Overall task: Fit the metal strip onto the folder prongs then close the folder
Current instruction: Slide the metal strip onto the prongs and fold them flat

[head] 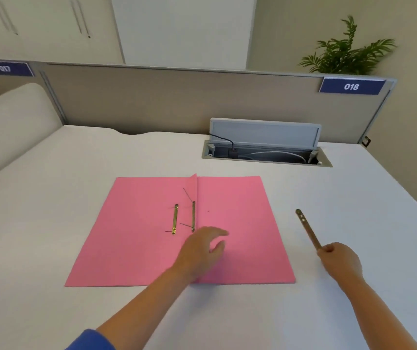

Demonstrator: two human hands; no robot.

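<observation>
Head view: right hand [339, 258] pinches metal strip [308, 229] (far end up-left).

Bright, even, soft indoor light, perhaps from overhead; shadows are faint. The white surface [303, 311] looks nearly washed out. Wide-angle bending curves the partition [152, 97]; the plant [346, 51] appears slightly blurred.

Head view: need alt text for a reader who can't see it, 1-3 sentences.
An open pink paper folder lies flat on a white desk, two brass fastener bars near its spine. The right hand holds a thin brass metal strip beside the folder; the left hand hovers open over the fold. Behind: an open cable hatch and a potted plant.
</observation>
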